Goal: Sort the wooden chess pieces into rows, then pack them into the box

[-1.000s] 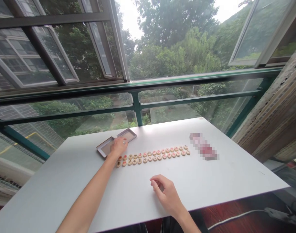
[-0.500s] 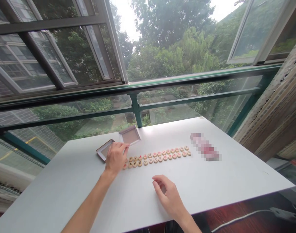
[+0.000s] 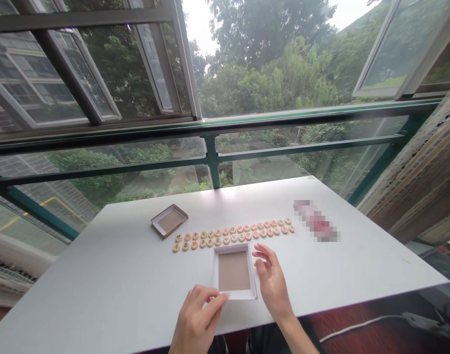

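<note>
A shallow white box tray (image 3: 234,293) with a brown inside lies on the white table (image 3: 99,285) right in front of me. My left hand (image 3: 195,319) pinches its near left corner with thumb and fingers. My right hand (image 3: 272,282) hovers beside the tray's right edge, fingers spread, holding nothing. Beyond the tray, two rows of several round wooden game pieces (image 3: 232,234) with red and black marks run left to right. A second box tray (image 3: 169,221) lies at the far left end of the rows.
A blurred pink and white packet (image 3: 316,226) lies at the right end of the rows. A green window rail (image 3: 213,162) stands behind the table. A white cable (image 3: 357,329) runs along the dark floor at the lower right.
My left hand has carried one box tray from the far left back to the near middle of the table. My right hand has lifted and opened beside it.
</note>
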Demonstrator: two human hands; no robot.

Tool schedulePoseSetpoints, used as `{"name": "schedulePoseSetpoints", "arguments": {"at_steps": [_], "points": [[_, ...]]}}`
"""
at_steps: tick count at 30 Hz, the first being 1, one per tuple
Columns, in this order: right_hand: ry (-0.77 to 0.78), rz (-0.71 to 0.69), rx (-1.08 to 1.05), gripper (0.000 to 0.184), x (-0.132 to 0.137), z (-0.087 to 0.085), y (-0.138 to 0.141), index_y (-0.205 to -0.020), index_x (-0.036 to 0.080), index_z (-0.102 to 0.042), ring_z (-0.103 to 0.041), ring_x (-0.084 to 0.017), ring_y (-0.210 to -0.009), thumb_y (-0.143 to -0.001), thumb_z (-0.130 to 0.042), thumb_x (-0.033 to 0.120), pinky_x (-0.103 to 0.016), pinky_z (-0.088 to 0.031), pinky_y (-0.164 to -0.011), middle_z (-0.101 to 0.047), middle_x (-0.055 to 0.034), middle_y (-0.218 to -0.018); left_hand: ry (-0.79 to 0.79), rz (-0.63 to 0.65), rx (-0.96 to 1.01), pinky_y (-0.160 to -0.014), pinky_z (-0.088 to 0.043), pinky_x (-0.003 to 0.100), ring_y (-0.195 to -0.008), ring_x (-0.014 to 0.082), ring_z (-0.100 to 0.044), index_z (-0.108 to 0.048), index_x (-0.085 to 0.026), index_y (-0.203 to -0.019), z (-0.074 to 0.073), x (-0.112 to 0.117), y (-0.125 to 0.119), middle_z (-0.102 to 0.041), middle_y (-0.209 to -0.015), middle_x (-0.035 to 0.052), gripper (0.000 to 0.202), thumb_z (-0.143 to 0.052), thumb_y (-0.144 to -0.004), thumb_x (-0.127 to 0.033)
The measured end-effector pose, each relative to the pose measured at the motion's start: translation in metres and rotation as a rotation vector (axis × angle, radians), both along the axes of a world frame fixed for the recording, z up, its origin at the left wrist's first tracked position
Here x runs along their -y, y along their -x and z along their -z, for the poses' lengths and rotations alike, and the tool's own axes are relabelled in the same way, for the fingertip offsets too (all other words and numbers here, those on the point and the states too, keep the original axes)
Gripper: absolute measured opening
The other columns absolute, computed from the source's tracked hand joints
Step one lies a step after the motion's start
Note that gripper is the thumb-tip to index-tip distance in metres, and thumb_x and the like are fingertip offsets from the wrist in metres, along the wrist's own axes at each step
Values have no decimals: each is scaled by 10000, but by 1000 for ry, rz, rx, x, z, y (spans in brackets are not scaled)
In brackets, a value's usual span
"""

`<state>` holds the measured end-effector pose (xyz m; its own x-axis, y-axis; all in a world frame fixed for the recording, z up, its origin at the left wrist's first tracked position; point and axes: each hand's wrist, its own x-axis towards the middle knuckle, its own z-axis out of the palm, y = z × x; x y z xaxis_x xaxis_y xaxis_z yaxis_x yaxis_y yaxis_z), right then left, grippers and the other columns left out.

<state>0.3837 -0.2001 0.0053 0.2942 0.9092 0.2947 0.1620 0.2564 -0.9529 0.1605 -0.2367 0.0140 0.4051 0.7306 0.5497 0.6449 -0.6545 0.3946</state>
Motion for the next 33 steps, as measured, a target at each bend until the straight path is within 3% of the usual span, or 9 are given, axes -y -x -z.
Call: {"name": "schedulePoseSetpoints", "arguments": {"at_steps": [5,8,12,15,18,21,24,27,33], "points": [[7,-61,234,282,-1,-3,-14,-1137,210,-648,-619,-265,-1090,-948,-567,403,-392,-564,-869,-638,-122,-1207,177,58,2,-710,-604,379,-824,228,-661,-670,-372,-1187,-1,2,-5,-686,-918,79,322,-557,-946,-191],[17,-124,346,250,-1,-2,-26,-1075,215,-682,-647,-254,-994,-943,-573,399,-384,-571,-827,-653,-116,-1161,302,64,39,-759,-606,341,-867,211,-666,-663,-336,-1165,-2,7,-4,-667,-1044,82,252,-616,-927,-267],[24,-148,390,239,0,-3,-29,-1073,220,-683,-662,-231,-904,-959,-553,384,-376,-566,-819,-662,-111,-1142,346,-37,125,-693,-590,296,-739,163,-640,-634,-315,-1185,-3,0,11,-640,-1105,74,246,-583,-945,-325],[17,-168,406,228,1,-5,-26,-1068,227,-686,-662,-236,-930,-967,-543,374,-364,-561,-810,-664,-108,-1138,229,-215,140,-788,-571,338,-879,202,-649,-648,-293,-1139,-11,-37,38,-627,-1159,75,224,-553,-950,-367],[15,-187,392,228,3,-6,-24,-1046,231,-692,-665,-243,-954,-975,-529,374,-364,-564,-829,-675,-104,-1106,99,-483,99,-877,-544,358,-1048,246,-625,-660,-255,-1114,-21,-97,80,-627,-1199,85,267,-519,-940,-402],[25,-194,366,225,4,-7,-25,-1027,234,-690,-666,-246,-968,-981,-519,373,-369,-566,-856,-679,-100,-1087,135,-697,-94,-1073,-432,410,-1225,288,-547,-657,-219,-1149,-26,-156,123,-619,-1261,113,337,-547,-893,-407],[34,-203,348,206,5,-7,-26,-1022,235,-676,-660,-245,-976,-986,-511,353,-369,-560,-870,-677,-96,-1073,301,-629,-285,-1130,-363,441,-1275,306,-529,-715,-209,-1035,-26,-190,150,-644,-1269,125,278,-579,-854,-371],[45,-209,339,185,5,-8,-26,-1013,240,-665,-658,-236,-976,-990,-506,331,-354,-554,-870,-675,-85,-1052,326,-589,-303,-1087,-419,394,-1194,291,-603,-735,-229,-913,-27,-200,155,-693,-1219,87,197,-589,-832,-332],[51,-226,337,155,6,-10,-27,-999,245,-656,-661,-233,-952,-983,-520,319,-335,-549,-839,-675,-73,-1028,246,-534,-264,-1091,-417,338,-1217,245,-601,-712,-224,-1094,-41,-202,111,-665,-1309,54,288,-501,-923,-319]]}}
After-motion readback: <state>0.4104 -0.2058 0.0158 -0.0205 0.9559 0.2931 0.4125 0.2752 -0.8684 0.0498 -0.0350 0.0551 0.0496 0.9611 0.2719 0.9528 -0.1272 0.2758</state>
